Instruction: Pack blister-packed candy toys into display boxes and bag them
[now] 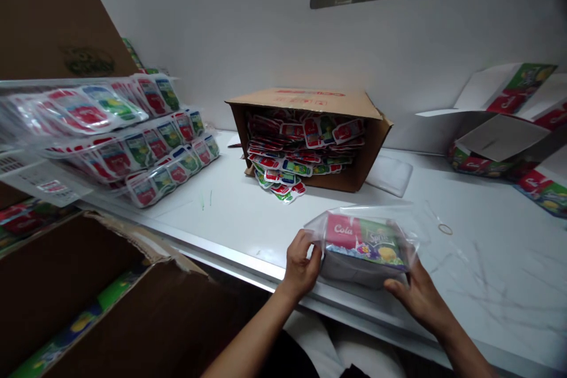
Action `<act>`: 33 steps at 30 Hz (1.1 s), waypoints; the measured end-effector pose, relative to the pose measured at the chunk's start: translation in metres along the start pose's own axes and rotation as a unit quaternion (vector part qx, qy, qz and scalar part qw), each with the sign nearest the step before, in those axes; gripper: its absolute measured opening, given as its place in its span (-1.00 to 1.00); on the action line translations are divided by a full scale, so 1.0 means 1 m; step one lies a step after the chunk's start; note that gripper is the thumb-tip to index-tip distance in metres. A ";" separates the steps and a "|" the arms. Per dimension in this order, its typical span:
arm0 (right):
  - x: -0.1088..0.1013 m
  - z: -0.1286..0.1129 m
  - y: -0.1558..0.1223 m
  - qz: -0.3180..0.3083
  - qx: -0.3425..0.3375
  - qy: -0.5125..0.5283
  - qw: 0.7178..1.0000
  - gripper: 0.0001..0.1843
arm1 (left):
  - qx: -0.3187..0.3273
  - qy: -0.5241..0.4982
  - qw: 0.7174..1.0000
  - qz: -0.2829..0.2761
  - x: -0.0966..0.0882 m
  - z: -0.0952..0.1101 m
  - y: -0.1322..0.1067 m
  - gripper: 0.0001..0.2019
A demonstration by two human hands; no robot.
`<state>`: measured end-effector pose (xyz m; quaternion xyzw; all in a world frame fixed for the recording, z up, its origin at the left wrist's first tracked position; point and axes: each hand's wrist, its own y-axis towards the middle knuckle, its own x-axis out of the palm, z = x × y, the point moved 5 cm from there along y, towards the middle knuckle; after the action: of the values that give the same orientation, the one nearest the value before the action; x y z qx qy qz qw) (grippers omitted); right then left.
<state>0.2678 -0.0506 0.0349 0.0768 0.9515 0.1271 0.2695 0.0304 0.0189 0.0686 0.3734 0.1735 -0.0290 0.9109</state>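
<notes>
A small printed box, red with "Cola" on one half and green on the other, sits inside a clear plastic bag near the front edge of the white table. My left hand pinches the bag and box at their left end, fingers closed. On the right side, my right hand grips the box's lower corner through the plastic.
A cardboard box lies on its side behind, spilling red and green sachets. Stacked clear trays of sachets stand at left. Open brown cartons sit below left. Flattened printed cartons lie at right, and a rubber band rests nearby.
</notes>
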 end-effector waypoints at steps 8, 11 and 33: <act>0.011 0.007 -0.015 0.030 0.057 -0.066 0.996 -0.15 | -0.010 0.011 0.999 -0.036 0.007 -0.014 -0.002 -0.83; 0.007 0.004 -0.015 0.040 0.050 -0.078 0.995 -0.16 | 0.010 0.028 0.999 0.014 0.001 -0.002 -0.002 -0.85; 0.000 -0.056 -0.014 0.202 -0.177 -0.243 0.932 -0.42 | -0.010 0.031 0.998 0.049 -0.001 0.028 -0.014 -0.73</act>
<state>0.2367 -0.0748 0.0772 0.2465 0.7837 0.3225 0.4702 0.0347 -0.0109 0.0778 0.3728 0.1834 0.0289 0.9091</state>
